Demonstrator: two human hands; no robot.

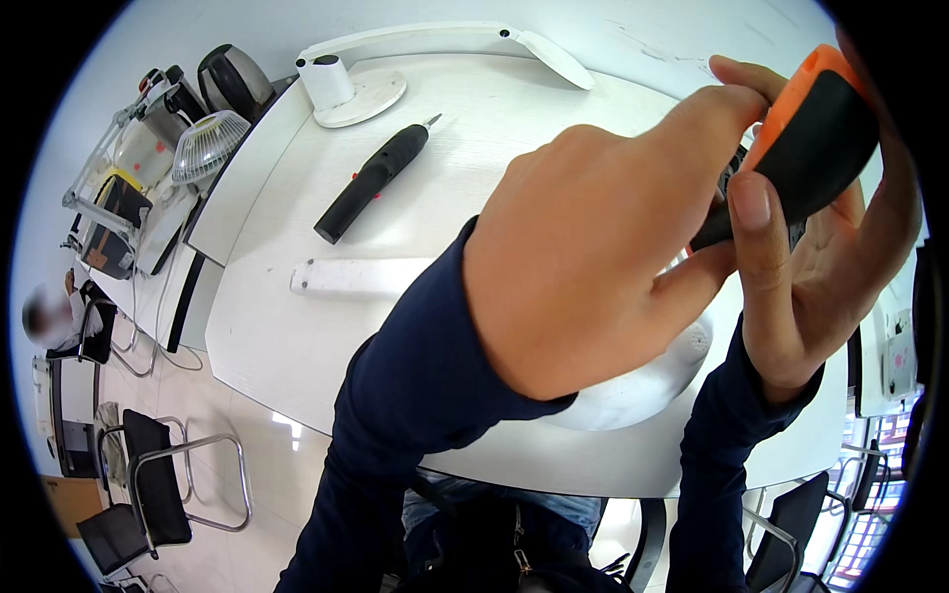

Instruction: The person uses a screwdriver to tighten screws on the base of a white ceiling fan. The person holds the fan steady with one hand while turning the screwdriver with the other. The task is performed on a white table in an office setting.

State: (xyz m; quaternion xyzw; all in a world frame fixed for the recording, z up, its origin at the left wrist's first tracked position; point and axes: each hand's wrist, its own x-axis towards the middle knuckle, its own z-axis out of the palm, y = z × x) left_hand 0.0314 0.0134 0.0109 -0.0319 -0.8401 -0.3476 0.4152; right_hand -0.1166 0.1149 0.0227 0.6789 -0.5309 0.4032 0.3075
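My right hand (pixel 825 267) is raised at the upper right, its fingers wrapped round a rounded orange-and-black case-like object (pixel 825 148), thumb pressed on the black side. Against its left edge, my left hand (pixel 593 247) is closed, thumb and fingers pinching a small dark part that is mostly hidden. On the table below lie a white bar (pixel 351 277) and a rounded white body (pixel 638 395); my left arm and hand cover what is between them. Farther off, a black cordless screwdriver (pixel 371 183) lies with its tip pointing away to the right.
A white desk lamp (pixel 336 89) stands at the back of the white table (pixel 267 336). Left of it, a side desk carries a kettle (pixel 232 79), a caged round lamp (pixel 210 143) and boxes. Black chairs (pixel 158 474) stand on the floor; a person (pixel 59 316) sits far left.
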